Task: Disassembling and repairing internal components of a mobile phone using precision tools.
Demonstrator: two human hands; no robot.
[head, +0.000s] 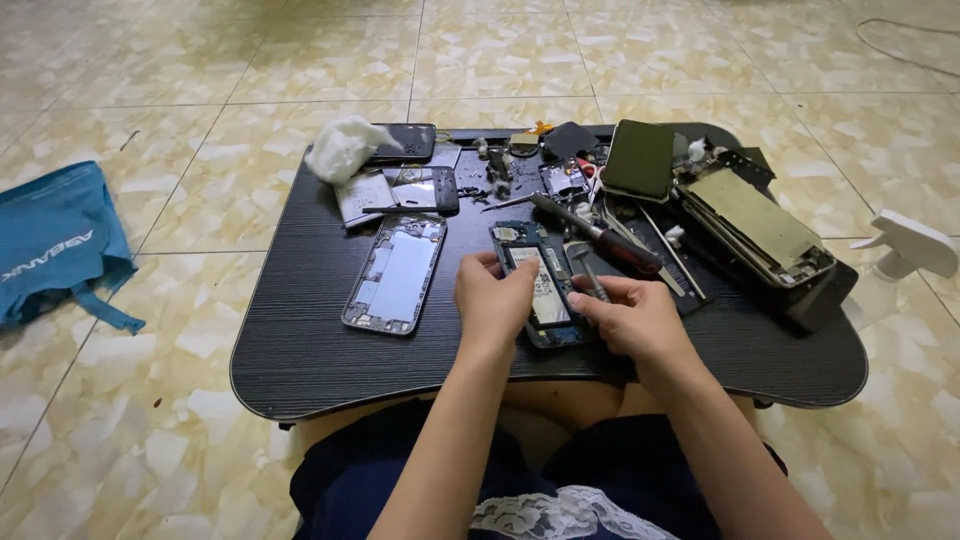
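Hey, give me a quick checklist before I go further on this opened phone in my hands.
1. Opened blue-framed phone flat on the black wood-grain lap table: ok.
2. Left hand steadying its left edge: ok.
3. Right hand at its lower right edge: ok.
4. Red-handled screwdriver close by: ok.
5. Tool in the right fingers: cannot tell.
6. Grey phone frame apart from the work: ok.

Black lap table [300, 350], beige tiled floor [120, 440]

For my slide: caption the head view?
Both hands work on an opened phone on a black lap table strewn with parts.
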